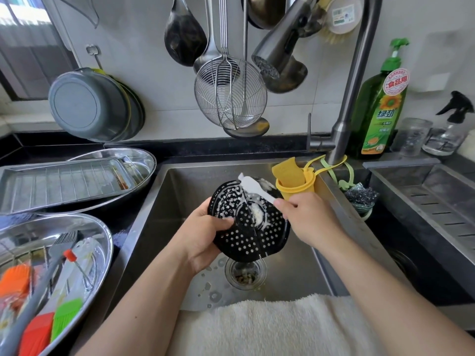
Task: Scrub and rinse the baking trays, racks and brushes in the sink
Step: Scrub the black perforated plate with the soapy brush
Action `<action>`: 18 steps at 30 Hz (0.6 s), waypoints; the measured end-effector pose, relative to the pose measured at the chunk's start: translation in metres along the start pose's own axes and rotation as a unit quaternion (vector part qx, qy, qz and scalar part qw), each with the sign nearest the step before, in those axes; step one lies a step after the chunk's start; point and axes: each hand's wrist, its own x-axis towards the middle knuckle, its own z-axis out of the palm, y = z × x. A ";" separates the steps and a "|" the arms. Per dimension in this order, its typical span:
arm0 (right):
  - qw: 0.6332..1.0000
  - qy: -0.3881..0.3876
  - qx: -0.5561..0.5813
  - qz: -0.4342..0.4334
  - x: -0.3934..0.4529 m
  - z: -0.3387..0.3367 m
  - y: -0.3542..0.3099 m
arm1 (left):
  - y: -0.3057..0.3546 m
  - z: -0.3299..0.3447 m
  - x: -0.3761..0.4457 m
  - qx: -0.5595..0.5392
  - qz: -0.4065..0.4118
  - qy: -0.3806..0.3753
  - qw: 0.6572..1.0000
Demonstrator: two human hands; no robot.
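1. Left hand [205, 235] fingers clamp the black perforated tray [250, 222], sudsy, above the sink [180, 191] drain [245, 274].
2. Right hand [305, 214] fingers pinch a white brush [253, 187] against the tray's top.
3. Just beyond the right fingers: yellow sponge holder [295, 185]; faucet head [279, 51] overhead.
4. Left of the fingers, on the bench: steel dishes with silicone brushes [38, 319].

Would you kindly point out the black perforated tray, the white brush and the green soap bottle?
black perforated tray [253, 237]: head view, lower perforated face.
white brush [253, 186]: head view, its white body above the right hand.
green soap bottle [380, 109]: head view, front label.
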 end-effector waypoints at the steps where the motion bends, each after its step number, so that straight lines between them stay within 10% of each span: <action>1: 1.000 0.005 -0.007 0.009 0.002 -0.004 0.002 | 0.000 0.000 0.001 -0.006 0.002 0.012 1.000; 18: 0.996 -0.044 -0.001 0.077 0.005 -0.014 0.010 | 0.001 -0.003 0.007 -0.021 0.062 0.137 0.988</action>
